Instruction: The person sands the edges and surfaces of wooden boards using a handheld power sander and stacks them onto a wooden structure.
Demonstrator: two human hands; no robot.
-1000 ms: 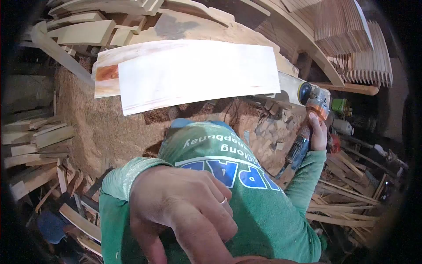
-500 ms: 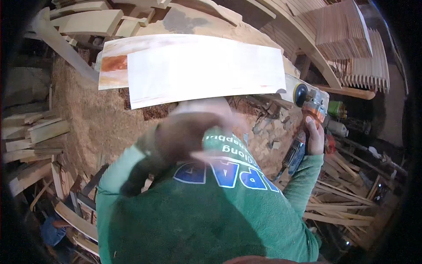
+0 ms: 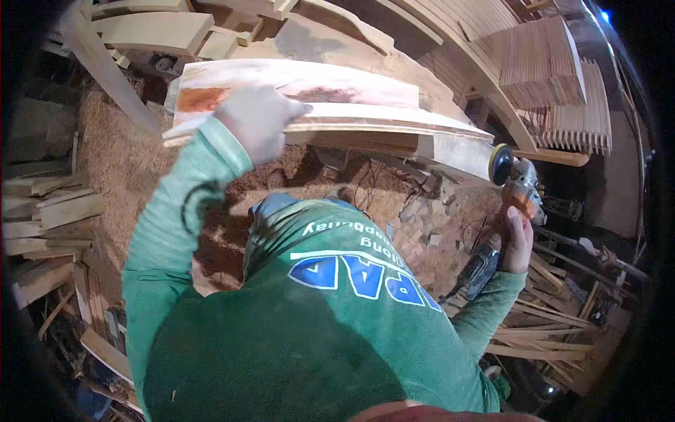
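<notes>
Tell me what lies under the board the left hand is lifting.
Under the pale board gripped by the left hand: another board, sawdust and offcuts. Its support is hidden.

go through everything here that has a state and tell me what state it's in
left hand: closed on the top wooden board, tilting it up.
right hand: gripping the angle grinder, disc by the board's end.
lower board: lying flat beneath.
slat stacks: piled upright.

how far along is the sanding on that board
Done: the board's upper face looks pale and smooth, with reddish patches remaining. In hand: the left hand grips the board's near edge, tilting it; the right hand holds the angle grinder, its disc just off the board's end. Left: the finish on the edge cannot be judged.
</notes>
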